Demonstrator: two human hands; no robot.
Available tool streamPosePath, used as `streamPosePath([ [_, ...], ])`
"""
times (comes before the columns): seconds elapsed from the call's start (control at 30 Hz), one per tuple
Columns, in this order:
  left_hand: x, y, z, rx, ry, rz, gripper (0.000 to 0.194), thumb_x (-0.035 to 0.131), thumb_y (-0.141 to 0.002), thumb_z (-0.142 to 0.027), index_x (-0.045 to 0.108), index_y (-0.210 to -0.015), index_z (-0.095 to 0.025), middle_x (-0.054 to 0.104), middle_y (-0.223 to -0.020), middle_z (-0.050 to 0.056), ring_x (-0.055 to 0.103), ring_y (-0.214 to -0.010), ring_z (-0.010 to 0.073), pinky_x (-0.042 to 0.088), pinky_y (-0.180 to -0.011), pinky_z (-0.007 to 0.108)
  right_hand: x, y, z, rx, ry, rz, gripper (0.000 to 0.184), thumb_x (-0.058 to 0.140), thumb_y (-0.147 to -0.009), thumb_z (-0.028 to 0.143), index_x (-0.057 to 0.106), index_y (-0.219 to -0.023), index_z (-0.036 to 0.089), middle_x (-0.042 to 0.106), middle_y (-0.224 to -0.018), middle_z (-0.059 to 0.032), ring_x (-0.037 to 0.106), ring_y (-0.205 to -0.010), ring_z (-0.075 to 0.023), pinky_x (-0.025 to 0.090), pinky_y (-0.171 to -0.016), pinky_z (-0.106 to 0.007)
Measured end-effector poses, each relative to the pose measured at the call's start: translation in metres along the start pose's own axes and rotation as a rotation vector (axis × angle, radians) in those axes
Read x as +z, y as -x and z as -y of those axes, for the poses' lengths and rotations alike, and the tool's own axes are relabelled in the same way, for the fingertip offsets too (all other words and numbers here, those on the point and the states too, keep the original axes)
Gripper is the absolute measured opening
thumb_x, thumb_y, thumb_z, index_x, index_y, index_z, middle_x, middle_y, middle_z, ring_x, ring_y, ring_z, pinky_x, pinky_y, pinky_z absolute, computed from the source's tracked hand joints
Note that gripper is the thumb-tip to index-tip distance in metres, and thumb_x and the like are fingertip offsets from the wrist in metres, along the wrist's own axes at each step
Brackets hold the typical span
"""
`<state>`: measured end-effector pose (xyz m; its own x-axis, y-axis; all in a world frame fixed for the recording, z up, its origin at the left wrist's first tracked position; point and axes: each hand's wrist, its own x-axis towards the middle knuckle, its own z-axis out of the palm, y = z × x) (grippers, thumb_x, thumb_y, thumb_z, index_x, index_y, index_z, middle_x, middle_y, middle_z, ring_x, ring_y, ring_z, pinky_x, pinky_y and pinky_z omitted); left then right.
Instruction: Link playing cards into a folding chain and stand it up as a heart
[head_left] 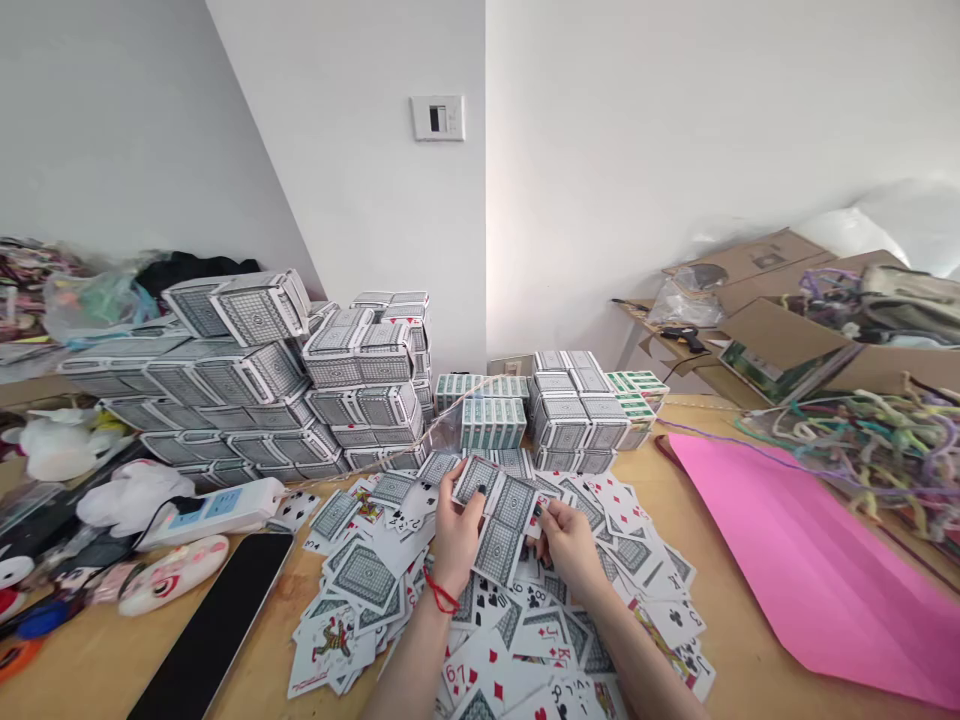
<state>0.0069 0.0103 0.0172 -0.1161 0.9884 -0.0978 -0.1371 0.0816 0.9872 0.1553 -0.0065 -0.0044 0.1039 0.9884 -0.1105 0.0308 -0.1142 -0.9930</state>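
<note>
Card panel (pixel 510 503), patterned backs up, is held above loose playing cards (pixel 364 577) on the tabletop (pixel 742 655). Left hand (pixel 457 525): fingers gripping the panel's left side. Right hand (pixel 566 540): fingers pinched at its right edge, apparently gripping it; contact is partly hidden. Card-covered blocks (pixel 356 370) stand behind.

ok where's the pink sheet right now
In the head view, the pink sheet lies on the table at the right, beside the loose playing cards and in front of the tangle of coloured strands.
</note>
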Motion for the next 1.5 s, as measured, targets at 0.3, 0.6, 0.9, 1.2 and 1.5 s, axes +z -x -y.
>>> streamPosePath([
  [0.3, 0.002, 0.0, -0.009, 0.128, -0.013, 0.022, 0.06, 0.064, -0.067, -0.024, 0.039, -0.122, -0.023, 0.055, -0.116, 0.009, 0.058, -0.097, 0.02, 0.044, -0.083, 0.032, -0.004, 0.0, 0.011, 0.002, -0.097, 0.096, 0.027, 0.05, -0.074, 0.045, 0.045, -0.066, 0.02, 0.054, -0.048, 0.0035, 0.043, -0.033, -0.0081, 0.031, -0.034, -0.02],
  [0.6, 0.001, 0.001, -0.01, 0.067, -0.007, 0.077, 0.061, 0.067, -0.065, -0.026, 0.04, -0.12, -0.023, 0.062, -0.106, 0.008, 0.061, -0.091, 0.0199, 0.044, -0.084, 0.035, -0.007, 0.0, 0.013, -0.04, 0.002, 0.092, 0.038, 0.05, -0.074, 0.054, 0.041, -0.059, 0.021, 0.054, -0.044, 0.0033, 0.039, -0.03, -0.0073, 0.028, -0.033, -0.02],
  [0.9, 0.004, -0.001, -0.007, 0.154, -0.078, 0.019, 0.062, 0.064, -0.067, -0.021, 0.037, -0.122, -0.024, 0.052, -0.121, 0.009, 0.055, -0.103, 0.0201, 0.042, -0.088, 0.034, -0.007, -0.003, 0.008, -0.019, -0.02, 0.086, 0.036, 0.049, -0.074, 0.053, 0.041, -0.059, 0.021, 0.056, -0.046, 0.0029, 0.043, -0.033, -0.0088, 0.031, -0.035, -0.021],
  [1.2, 0.005, 0.005, -0.012, 0.226, -0.22, -0.027, 0.058, 0.06, -0.072, -0.026, 0.036, -0.124, -0.025, 0.053, -0.119, 0.009, 0.057, -0.101, 0.0205, 0.045, -0.083, 0.034, -0.01, -0.002, 0.015, -0.016, -0.049, 0.179, 0.034, 0.049, -0.075, 0.05, 0.047, -0.06, 0.019, 0.059, -0.051, 0.0007, 0.049, -0.036, -0.0096, 0.04, -0.039, -0.022],
  [1.5, 0.012, 0.019, -0.013, 0.394, -0.362, -0.075, 0.051, 0.057, -0.075, -0.03, 0.04, -0.123, -0.022, 0.053, -0.118, 0.013, 0.057, -0.1, 0.0245, 0.048, -0.08, 0.036, -0.009, 0.0, 0.016, -0.093, 0.197, 0.056, 0.033, 0.038, -0.081, 0.045, 0.036, -0.055, 0.023, 0.05, -0.041, 0.0027, 0.047, -0.036, -0.0121, 0.036, -0.04, -0.023],
])
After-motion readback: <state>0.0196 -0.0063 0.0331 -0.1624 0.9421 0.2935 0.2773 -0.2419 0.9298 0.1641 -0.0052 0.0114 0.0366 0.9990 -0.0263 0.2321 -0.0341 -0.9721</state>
